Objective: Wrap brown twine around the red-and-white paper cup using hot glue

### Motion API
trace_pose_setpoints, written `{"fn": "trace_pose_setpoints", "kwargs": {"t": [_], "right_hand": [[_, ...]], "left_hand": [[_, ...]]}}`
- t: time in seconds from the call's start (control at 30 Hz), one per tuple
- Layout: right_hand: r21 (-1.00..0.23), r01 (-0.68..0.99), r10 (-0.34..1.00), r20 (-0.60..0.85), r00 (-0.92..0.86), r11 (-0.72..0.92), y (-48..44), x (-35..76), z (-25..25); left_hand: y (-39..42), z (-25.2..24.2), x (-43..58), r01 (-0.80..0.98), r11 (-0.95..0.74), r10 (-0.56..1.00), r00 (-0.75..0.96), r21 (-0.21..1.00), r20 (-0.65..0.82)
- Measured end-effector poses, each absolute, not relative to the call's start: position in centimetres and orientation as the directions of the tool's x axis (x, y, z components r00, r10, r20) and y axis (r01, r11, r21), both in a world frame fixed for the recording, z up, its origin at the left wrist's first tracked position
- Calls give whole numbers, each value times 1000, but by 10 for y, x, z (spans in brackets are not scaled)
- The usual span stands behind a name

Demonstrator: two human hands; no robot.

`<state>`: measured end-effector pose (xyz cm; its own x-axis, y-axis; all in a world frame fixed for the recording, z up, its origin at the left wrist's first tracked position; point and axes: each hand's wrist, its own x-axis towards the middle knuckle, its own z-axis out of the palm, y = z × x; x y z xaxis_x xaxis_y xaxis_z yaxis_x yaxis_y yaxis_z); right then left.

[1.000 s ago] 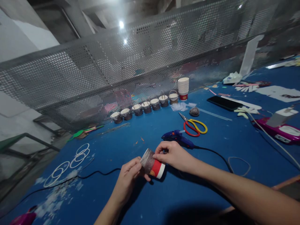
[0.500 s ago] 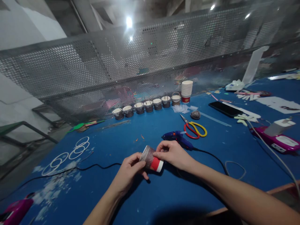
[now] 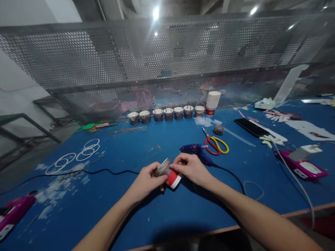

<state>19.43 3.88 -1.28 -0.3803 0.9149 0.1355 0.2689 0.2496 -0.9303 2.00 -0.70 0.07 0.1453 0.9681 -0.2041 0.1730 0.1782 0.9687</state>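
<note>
My left hand [image 3: 147, 182] is wrapped round a small red and white paper cup [image 3: 173, 178], which lies tilted on its side above the table. Greyish-brown cord [image 3: 163, 168] is wound round the part of the cup near its rim; the red and white base end stays bare. Thumb and forefinger of my right hand [image 3: 192, 169] are pinched at the edge of the winding, on the cord; the strand between them is mostly hidden. Just beyond my right hand lies a blue glue gun [image 3: 195, 150]. A ball of similar cord [image 3: 218, 130] rests farther back.
Scissors [image 3: 216, 144] with red and yellow handles lie behind the glue gun. Several wrapped cups [image 3: 168, 114] line the mesh panel [image 3: 104, 69], beside stacked paper cups [image 3: 213, 101]. White rings [image 3: 87, 150] and a black cable [image 3: 110, 170] are left; a phone [image 3: 251, 127] is right.
The cup has turned slightly in my left hand, and its white base end has tipped a little. Both hands stay on it. The view has shifted and levelled.
</note>
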Motion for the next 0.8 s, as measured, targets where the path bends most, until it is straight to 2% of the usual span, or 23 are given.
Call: {"fn": "trace_pose_setpoints", "kwargs": {"t": [0.33,0.57,0.73,0.8], "right_hand": [[-894,314,904,188,-383,319,35,194,-14],[-895,294,901,214,-377,335,35,195,-15],[-918,257,887,173,-429,303,29,195,-5],[-898,271,858,187,-479,347,20,197,4]], "left_hand": [[-8,-4,21,284,104,987,87,953,-134],[-10,-2,23,371,7,998,55,929,-29],[-9,-5,21,381,-25,1000,19,924,19],[-8,-6,20,394,-60,998,-6,917,68]]}}
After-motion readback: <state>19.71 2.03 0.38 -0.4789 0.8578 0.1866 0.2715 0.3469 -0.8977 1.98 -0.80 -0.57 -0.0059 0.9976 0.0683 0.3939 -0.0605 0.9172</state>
